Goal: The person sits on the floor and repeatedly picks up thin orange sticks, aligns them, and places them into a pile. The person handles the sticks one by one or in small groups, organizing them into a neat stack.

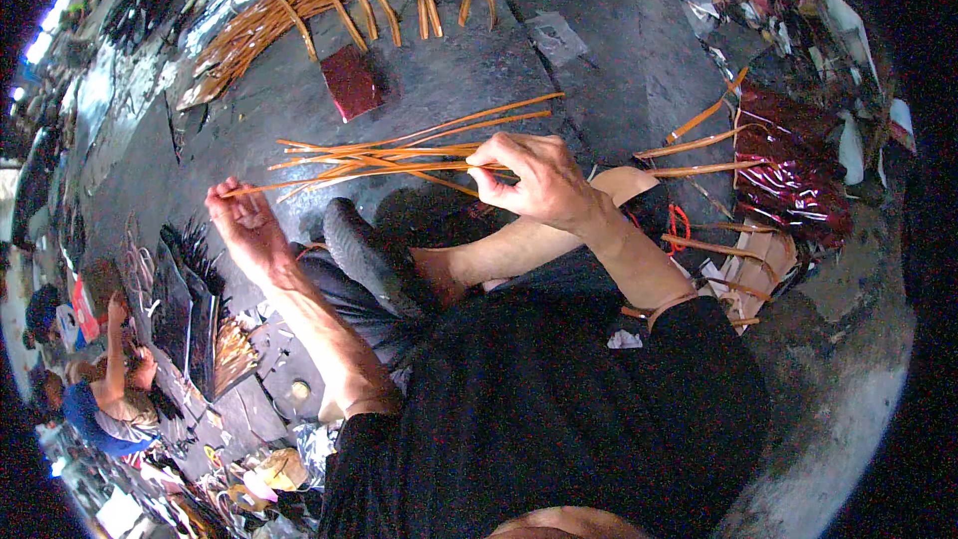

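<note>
A thin orange-brown strip [329, 180], like a narrow leather strap, spans between my two hands. My left hand [249, 230] is closed with its fingertips on the strip's left end. At the other side my right hand [534, 175] pinches the strip between thumb and fingers; the exact grip is partly hidden by the hand. Under and just beyond it, several loose strips [429, 136] of the same colour lie crossed in a low pile on the dark floor sheet [419, 70].
A big bundle of brown strips [269, 25] lies at the far left, near a dark red square piece [351, 83]. To the right are several strips [699, 145] beside a shiny dark red sheet [788, 165]. Scraps surround a black stack [185, 309]. Another person [115, 399] sits at left.
</note>
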